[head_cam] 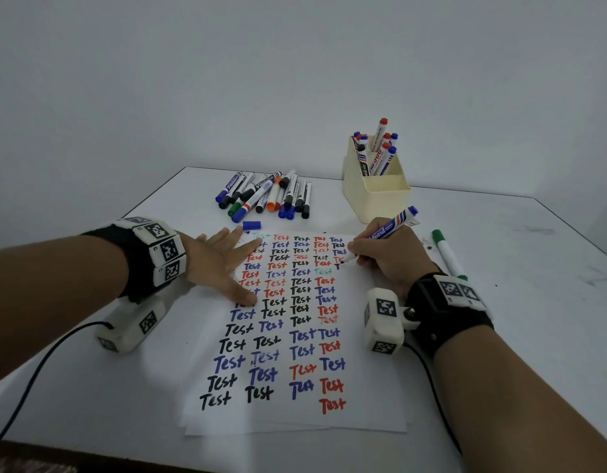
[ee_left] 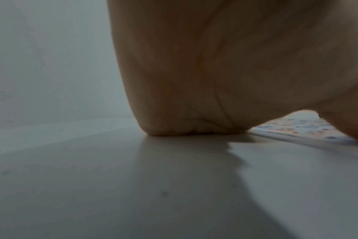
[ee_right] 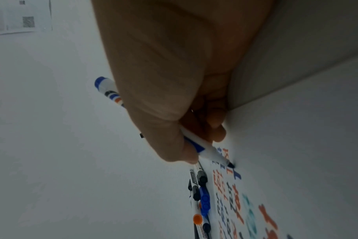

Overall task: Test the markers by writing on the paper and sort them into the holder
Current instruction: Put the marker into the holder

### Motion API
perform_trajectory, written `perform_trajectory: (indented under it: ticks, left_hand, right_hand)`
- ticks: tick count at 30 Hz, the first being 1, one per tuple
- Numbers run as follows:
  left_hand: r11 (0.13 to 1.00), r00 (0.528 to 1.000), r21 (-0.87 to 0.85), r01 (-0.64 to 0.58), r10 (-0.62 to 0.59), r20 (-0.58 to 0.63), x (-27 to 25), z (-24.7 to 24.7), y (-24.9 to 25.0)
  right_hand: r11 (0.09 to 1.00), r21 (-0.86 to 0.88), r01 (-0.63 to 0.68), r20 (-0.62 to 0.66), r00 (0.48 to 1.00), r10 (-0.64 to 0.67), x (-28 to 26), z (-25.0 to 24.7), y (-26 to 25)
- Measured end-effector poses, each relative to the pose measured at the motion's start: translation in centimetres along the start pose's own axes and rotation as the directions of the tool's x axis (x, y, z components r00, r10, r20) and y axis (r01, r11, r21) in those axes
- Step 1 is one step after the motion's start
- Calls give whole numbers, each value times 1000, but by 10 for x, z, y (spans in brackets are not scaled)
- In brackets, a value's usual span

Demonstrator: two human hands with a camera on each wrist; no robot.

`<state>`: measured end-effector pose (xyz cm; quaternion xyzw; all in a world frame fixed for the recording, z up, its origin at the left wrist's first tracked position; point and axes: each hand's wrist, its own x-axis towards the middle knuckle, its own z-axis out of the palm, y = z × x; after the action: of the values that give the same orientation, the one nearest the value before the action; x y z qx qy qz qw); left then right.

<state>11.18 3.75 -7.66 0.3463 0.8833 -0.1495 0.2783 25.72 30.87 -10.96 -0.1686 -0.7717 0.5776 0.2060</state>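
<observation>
A white paper covered with rows of "Test" in black, blue, red and green lies in front of me. My right hand grips an uncapped blue marker, its tip touching the paper at the right column. My left hand lies flat with straight fingers on the paper's upper left part; its palm fills the left wrist view. A loose blue cap lies above the paper. A cream holder at the back right contains several red and blue markers.
A pile of several markers lies behind the paper, also visible as markers in the right wrist view. A green marker lies right of my right hand. The white table meets a plain wall; a black cable trails at left.
</observation>
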Motion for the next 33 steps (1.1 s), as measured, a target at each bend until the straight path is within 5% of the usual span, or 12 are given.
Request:
perform_trajectory:
  ticks: [33]
  left_hand:
    - [1000, 1000, 1, -10, 10, -12, 2, 2, -3]
  right_hand:
    - [999, -51, 0, -35, 999, -1, 0, -2, 0]
